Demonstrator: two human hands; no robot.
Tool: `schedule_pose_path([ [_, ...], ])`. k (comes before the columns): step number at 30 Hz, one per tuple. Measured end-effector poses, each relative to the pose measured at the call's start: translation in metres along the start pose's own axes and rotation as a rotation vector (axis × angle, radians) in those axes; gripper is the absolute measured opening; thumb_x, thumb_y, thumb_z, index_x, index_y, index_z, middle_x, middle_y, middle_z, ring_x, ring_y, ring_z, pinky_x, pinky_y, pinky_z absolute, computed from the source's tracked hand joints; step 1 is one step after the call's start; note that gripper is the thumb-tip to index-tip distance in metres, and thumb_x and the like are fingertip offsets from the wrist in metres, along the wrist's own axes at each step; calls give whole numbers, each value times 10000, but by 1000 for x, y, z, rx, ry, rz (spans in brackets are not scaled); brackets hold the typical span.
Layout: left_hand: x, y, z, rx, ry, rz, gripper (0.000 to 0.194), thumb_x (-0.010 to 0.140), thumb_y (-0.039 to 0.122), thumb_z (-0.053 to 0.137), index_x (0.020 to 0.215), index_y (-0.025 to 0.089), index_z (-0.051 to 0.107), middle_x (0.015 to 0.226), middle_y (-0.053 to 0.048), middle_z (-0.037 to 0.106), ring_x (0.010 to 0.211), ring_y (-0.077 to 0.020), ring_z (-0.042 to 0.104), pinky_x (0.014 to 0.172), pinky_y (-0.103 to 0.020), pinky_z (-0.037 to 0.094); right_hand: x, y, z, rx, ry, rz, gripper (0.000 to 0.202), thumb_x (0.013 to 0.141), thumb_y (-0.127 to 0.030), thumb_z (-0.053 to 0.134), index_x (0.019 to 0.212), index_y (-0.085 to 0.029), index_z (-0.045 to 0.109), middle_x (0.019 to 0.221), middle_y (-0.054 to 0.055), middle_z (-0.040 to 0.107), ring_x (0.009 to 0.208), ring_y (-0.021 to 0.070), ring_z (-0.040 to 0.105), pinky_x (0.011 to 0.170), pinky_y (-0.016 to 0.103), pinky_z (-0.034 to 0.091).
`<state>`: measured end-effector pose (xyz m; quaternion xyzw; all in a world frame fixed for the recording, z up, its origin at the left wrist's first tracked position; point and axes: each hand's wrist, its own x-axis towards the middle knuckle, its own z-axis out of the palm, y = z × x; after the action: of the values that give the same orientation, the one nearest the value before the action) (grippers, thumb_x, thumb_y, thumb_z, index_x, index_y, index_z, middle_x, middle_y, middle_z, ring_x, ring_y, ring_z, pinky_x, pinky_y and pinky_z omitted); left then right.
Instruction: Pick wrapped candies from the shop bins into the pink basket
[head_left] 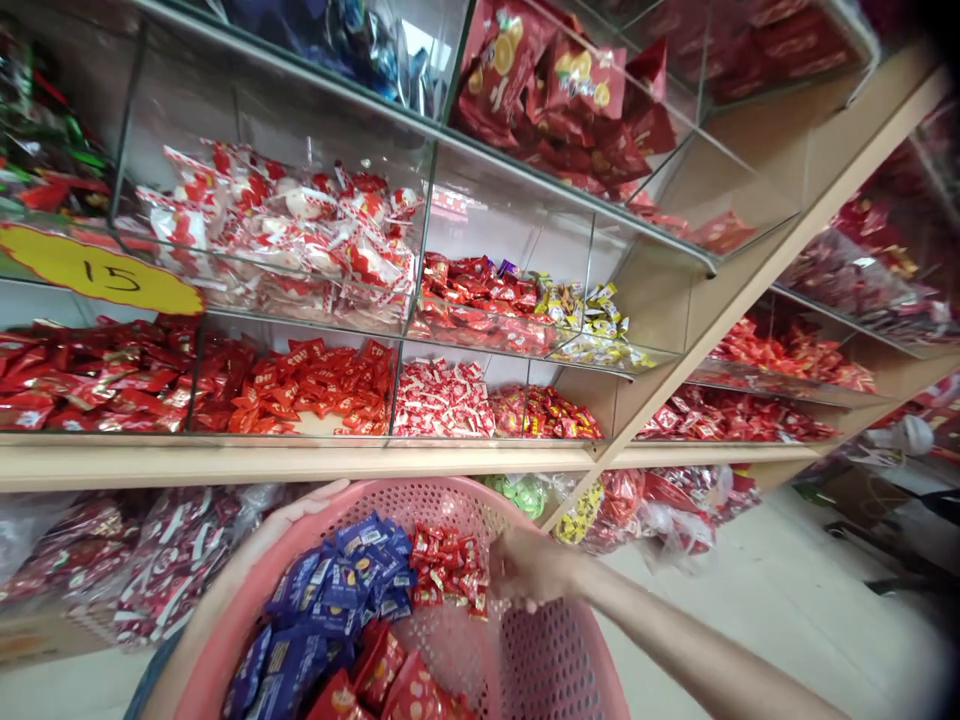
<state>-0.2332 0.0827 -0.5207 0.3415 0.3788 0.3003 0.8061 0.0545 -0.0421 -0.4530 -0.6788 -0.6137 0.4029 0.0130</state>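
A pink perforated basket [525, 650] fills the lower middle of the view. Inside it are blue packets [352, 580] on the left, small red wrapped candies [446, 565] at the back and larger red packets [405, 685] at the front. My left hand [304, 510] is wrapped over the basket's far left rim, with the forearm along its outer side. My right hand [529, 570] is inside the basket's right part, beside the small red candies; its fingers are blurred, and whether anything is in them cannot be made out.
Wooden shelving [300, 460] with glass-sided bins of wrapped candy stands just beyond the basket. A yellow tag [101, 275] marked 15 hangs at left. Bagged candies [176, 550] lie beneath the shelf, and pale floor [750, 610] shows at right.
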Motion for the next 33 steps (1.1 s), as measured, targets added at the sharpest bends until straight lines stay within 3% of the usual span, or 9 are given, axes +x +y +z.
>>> schedule_pose_path([
  [2,5,-2,-5,10,-18,25,679,677,238,567,1326,170,379,1332,-50,454,1222,-227,415,983,-285,379,-24,-35,-51,40,-34,-116,81,693,-200,570,675,-145,626,482,-30,544,425,81,486,417,192,379],
  [4,10,-5,-9,14,-32,64,627,680,250,559,1293,196,436,1309,-37,486,1227,-221,411,995,-284,362,-46,-72,-103,9,121,-322,176,733,-300,563,756,-140,632,566,-2,584,480,84,509,454,203,402],
  [7,17,-10,-12,-6,-4,55,605,687,255,519,1287,226,447,1274,-13,524,1208,-210,439,979,-283,376,-57,-115,-170,-31,649,-476,256,770,-367,526,749,-126,609,600,10,574,507,77,485,487,213,387],
  [9,21,-12,-13,-21,16,29,634,678,258,508,1306,245,419,1257,4,539,1194,-211,456,966,-295,392,-46,-131,-201,-113,972,-438,228,746,-339,558,708,-118,593,595,9,550,523,78,462,512,226,378],
  [11,23,-12,-15,-18,9,27,629,670,267,510,1294,280,432,1245,27,550,1209,-206,437,970,-294,389,-27,-137,-220,-217,1113,-299,195,689,-311,619,676,-120,584,586,4,530,548,90,454,538,243,377],
  [17,18,-8,-14,15,2,68,602,648,252,534,1248,260,489,1260,-7,542,1240,-238,390,1005,-327,362,12,-143,-235,-332,942,21,218,587,-307,702,664,-142,582,636,8,526,620,121,489,604,274,404],
  [22,9,-4,-6,-18,-19,18,673,666,238,556,1318,217,394,1253,-41,552,1220,-240,417,1010,-335,359,14,-148,-234,-317,951,57,198,581,-281,700,639,-132,583,637,21,540,633,139,526,601,293,427],
  [27,8,-3,0,-61,-5,1,697,699,214,556,1351,146,318,1346,-80,444,1220,-236,419,1023,-326,342,29,-142,-243,-274,950,34,241,593,-321,705,597,-118,574,607,29,528,690,178,554,623,339,444],
  [33,7,-5,2,-60,-46,8,700,687,196,571,1346,169,334,1357,-78,435,1220,-232,423,1044,-336,319,36,-137,-246,-184,1079,-15,258,615,-321,701,664,-107,566,737,84,553,805,211,555,649,358,448],
])
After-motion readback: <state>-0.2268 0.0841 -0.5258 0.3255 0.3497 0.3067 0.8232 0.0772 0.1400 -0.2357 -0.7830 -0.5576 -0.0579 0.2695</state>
